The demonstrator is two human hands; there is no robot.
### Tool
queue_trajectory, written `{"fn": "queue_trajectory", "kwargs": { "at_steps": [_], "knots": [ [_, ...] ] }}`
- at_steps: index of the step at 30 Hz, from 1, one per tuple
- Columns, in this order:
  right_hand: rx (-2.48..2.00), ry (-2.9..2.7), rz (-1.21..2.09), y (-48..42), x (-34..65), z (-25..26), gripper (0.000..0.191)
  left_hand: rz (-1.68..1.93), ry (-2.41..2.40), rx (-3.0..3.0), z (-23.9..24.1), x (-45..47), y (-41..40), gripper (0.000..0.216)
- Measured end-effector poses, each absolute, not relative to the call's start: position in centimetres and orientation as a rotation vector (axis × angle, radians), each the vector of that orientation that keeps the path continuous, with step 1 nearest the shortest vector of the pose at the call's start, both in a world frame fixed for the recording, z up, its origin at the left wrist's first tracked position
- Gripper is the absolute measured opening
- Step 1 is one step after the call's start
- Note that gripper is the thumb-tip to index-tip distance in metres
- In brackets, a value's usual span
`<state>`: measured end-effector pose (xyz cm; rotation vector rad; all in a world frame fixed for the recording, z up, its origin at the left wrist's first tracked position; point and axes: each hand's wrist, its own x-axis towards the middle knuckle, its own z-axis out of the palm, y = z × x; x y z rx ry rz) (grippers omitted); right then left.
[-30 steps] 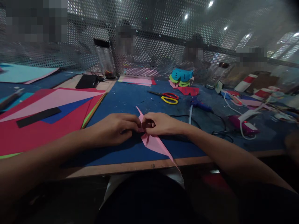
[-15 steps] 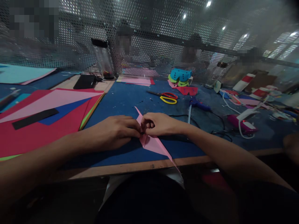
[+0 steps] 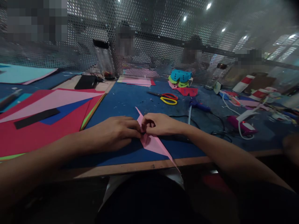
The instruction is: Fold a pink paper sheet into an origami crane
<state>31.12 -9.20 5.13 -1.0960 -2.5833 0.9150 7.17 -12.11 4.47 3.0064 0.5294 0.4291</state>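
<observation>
A folded piece of pink paper (image 3: 155, 146) lies at the front of the blue table (image 3: 112, 157), its long narrow tip reaching past the wooden edge. My left hand (image 3: 119, 130) pinches the paper's left side with thumb and fingers. From the right, my right hand (image 3: 158, 123) has its fingers curled closed on the same paper, touching or almost touching the left fingertips. A small dark spot shows between the fingertips; I cannot tell what it is. The fingers hide the middle of the paper.
Left lies a stack of red sheets (image 3: 53, 137) with a black strip (image 3: 37, 118). Beyond my hands are scissors (image 3: 169, 99), a blue glue gun (image 3: 201, 105) with its cord, and cut-out masks (image 3: 181, 76). A clear bottle (image 3: 105, 60) stands by the perforated metal screen (image 3: 149, 46).
Both hands stay closed on the pink paper in nearly the same place. The whole view has shifted very slightly.
</observation>
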Motion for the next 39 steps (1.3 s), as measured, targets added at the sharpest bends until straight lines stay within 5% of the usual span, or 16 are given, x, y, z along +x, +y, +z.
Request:
{"fn": "queue_trajectory", "kwargs": {
  "at_steps": [39],
  "knots": [
    [-1.079, -2.576, 0.890, -9.38, 31.14, 5.12, 0.021, 0.416, 0.539, 2.961, 4.72, 6.84, -12.28, 0.046]
  ]
}}
